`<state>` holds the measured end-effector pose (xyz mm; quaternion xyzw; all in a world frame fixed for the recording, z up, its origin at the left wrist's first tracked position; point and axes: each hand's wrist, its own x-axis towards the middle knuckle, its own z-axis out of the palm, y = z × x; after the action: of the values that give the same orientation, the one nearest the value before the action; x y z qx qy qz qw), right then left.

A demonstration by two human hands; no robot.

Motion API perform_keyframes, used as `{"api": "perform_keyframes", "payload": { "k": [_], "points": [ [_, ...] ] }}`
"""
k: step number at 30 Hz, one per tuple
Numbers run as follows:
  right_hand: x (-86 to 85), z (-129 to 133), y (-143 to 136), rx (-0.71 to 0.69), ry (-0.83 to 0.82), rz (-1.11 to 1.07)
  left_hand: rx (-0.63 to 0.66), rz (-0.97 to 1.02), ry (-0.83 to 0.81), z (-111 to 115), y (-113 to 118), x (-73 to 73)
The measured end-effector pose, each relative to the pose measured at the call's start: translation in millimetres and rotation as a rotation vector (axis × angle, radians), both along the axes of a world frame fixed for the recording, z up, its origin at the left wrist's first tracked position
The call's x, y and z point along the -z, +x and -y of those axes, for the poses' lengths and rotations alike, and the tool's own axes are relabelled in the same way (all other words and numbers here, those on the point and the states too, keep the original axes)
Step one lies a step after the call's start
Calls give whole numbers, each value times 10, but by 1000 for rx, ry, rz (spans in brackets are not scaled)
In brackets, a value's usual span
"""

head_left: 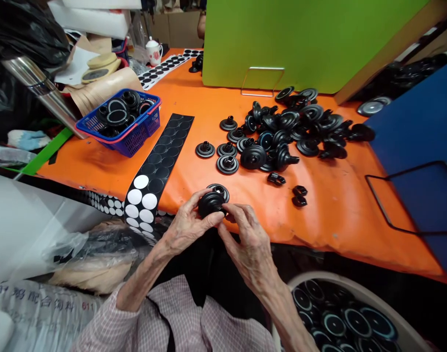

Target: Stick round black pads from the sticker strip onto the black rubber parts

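Your left hand (186, 226) grasps the ribbed black disc (209, 203) with its fingers at the rim; your right hand (251, 240) has its fingers closed at the stem. Likely light, stiff, slightly slick: grip rim and stem.

The table (194, 107) is orange, the basket (130, 128) blue with a red rim. One board (300, 39) is lime green, another (428, 132) blue. The strip (164, 151) is black, dotted with white circles. The cup (154, 53) is white with a red motif; the shirt (226, 325) is pinkish with pale checks.
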<state>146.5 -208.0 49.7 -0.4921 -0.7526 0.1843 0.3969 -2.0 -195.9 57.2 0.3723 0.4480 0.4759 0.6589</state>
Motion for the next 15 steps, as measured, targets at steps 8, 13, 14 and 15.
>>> {"api": "perform_keyframes", "payload": {
  "k": [8, 13, 14, 15],
  "points": [
    [50, -22, 26, 10, -528, -520, 34, 63, -22, 36, -33, 1],
    [130, -5, -89, 44, -484, -595, -14, 2, 50, 90, -8, 1],
    [145, 3, -111, 60, -467, -589, -30, -9, 54, 105, 7, 9],
    [158, 9, -127, 68, -460, -585, -47, -18, 54, 119, 22, 18]
  ]
}}
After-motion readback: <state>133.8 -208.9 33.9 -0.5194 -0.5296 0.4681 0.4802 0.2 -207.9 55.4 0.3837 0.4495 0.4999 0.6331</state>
